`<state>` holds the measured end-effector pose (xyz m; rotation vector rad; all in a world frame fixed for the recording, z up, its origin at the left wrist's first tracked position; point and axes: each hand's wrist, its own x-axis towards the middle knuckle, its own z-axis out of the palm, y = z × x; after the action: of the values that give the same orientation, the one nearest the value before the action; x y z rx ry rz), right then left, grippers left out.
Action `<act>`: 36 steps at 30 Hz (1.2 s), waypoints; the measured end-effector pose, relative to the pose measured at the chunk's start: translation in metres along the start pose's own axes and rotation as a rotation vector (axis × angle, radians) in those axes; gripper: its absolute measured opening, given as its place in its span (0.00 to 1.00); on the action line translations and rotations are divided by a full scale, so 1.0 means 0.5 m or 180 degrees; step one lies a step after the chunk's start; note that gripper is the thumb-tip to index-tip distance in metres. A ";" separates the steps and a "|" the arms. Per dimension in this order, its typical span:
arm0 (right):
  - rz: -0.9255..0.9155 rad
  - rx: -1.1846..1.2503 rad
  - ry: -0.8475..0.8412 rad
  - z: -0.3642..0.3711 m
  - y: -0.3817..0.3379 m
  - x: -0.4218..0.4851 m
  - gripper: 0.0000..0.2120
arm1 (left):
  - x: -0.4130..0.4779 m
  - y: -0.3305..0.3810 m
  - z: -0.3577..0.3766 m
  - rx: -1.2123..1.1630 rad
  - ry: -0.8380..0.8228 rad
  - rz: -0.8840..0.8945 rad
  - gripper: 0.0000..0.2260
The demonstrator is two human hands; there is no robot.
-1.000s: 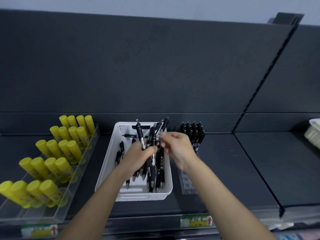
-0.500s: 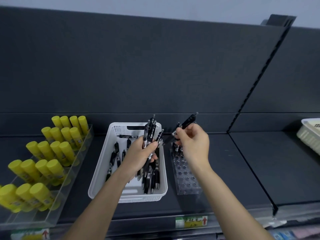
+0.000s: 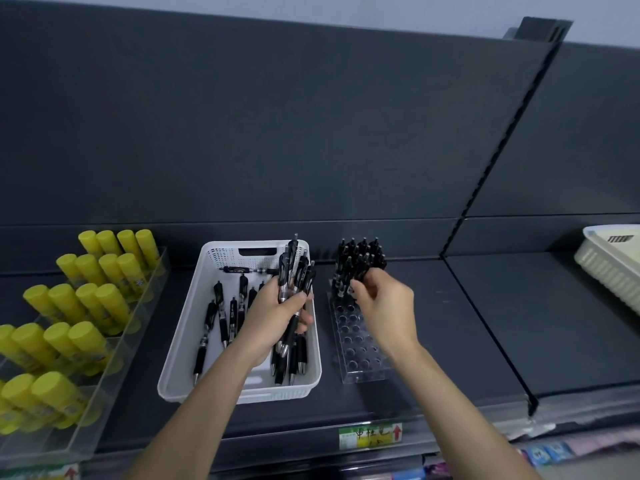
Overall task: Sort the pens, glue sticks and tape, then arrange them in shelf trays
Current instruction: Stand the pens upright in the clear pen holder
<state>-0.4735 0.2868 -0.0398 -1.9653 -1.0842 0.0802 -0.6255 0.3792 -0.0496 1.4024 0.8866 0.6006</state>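
Observation:
My left hand (image 3: 277,313) grips a bunch of black pens (image 3: 294,271) upright over the white basket (image 3: 194,313), which holds several more loose black pens (image 3: 221,317). My right hand (image 3: 384,303) pinches one black pen (image 3: 360,277) at the clear holed pen tray (image 3: 360,355), its tip down among the standing pens (image 3: 360,254) that fill the tray's far rows. The near holes of the tray stand bare.
A clear stepped tray (image 3: 104,386) of yellow glue sticks (image 3: 86,303) sits at the left. A second white basket (image 3: 609,265) lies at the far right of the dark shelf (image 3: 485,323). A price label (image 3: 370,436) marks the shelf's front edge.
My right hand took one pen from the bunch, carried it right and lowered it into the clear tray's rows. The left hand stayed over the basket with its bunch.

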 end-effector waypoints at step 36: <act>0.1249 0.2289 0.0112 -0.022 -0.039 -0.001 0.07 | -0.015 0.010 -0.001 -0.0340 -0.0163 -0.0073 0.08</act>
<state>-0.4819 0.2839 -0.0195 -1.4753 -0.5176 0.5640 -0.6296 0.3738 -0.0435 1.3043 0.8172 0.5838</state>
